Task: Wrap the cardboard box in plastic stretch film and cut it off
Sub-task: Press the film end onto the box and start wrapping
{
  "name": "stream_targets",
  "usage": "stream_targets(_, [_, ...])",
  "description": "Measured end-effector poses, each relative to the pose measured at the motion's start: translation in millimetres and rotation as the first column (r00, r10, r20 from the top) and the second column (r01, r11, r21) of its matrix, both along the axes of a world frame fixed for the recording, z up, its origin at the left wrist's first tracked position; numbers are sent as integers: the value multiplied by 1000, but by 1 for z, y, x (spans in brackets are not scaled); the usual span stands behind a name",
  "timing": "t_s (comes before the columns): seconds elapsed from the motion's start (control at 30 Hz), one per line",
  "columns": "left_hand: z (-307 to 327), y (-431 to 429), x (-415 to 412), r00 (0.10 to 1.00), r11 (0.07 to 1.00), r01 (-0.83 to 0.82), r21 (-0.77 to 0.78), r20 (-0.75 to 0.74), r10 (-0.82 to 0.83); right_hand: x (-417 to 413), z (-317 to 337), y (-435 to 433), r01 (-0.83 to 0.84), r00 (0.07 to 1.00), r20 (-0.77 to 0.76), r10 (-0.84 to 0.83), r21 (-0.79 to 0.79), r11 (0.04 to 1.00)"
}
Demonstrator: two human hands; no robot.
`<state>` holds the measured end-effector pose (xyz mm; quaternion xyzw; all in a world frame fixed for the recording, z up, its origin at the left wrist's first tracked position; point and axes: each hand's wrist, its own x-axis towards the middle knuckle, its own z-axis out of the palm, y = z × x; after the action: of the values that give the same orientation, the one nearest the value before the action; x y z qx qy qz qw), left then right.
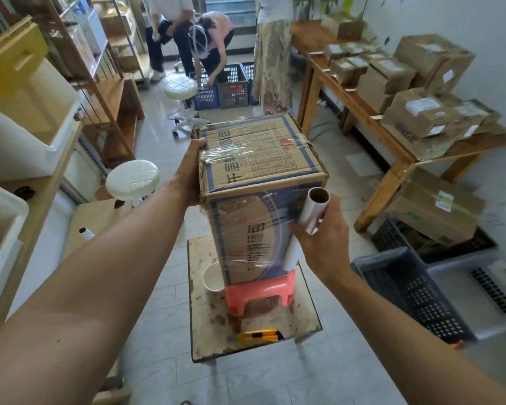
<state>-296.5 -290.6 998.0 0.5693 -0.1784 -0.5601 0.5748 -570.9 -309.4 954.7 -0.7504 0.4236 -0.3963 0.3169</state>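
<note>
A tall cardboard box (260, 159) with blue print stands upright on a red plastic stool (259, 293). Clear stretch film covers its front face and crosses part of its top. My left hand (192, 168) holds the box's upper left edge, fingers curled over the top. My right hand (322, 238) grips the roll of stretch film (313, 211) upright against the box's front right corner, with film running from the roll onto the box. A yellow utility knife (259, 336) lies on the small worn table (205, 325) in front of the stool.
A white paper cup (212, 277) sits left of the stool. Grey crates (403, 290) stand on the floor at right. A wooden bench (360, 112) with several boxes runs along the right wall. Shelves and white stools (132, 179) are at left. People work at the back.
</note>
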Motion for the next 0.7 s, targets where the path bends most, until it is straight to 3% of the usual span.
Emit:
stream_targets(0.13, [-3, -2, 1, 1000, 1000, -21, -5, 8, 21, -13, -1, -4, -44, 999, -31, 44, -9, 999])
stream_targets(0.23, [-5, -3, 1, 1000, 999, -24, -24, 8, 25, -17, 3, -11, 6, 997, 76, -14, 110, 994])
stream_targets(0.37, [-7, -3, 0, 1000, 997, -20, -71, -9, 19, -18, 12, -27, -98, 980, 190, 56, 222, 970])
stream_targets(0.7, [-7, -3, 0, 1000, 997, -6, -76, -10, 5, -38, 18, -63, -192, 974, -102, 203, 110, 975])
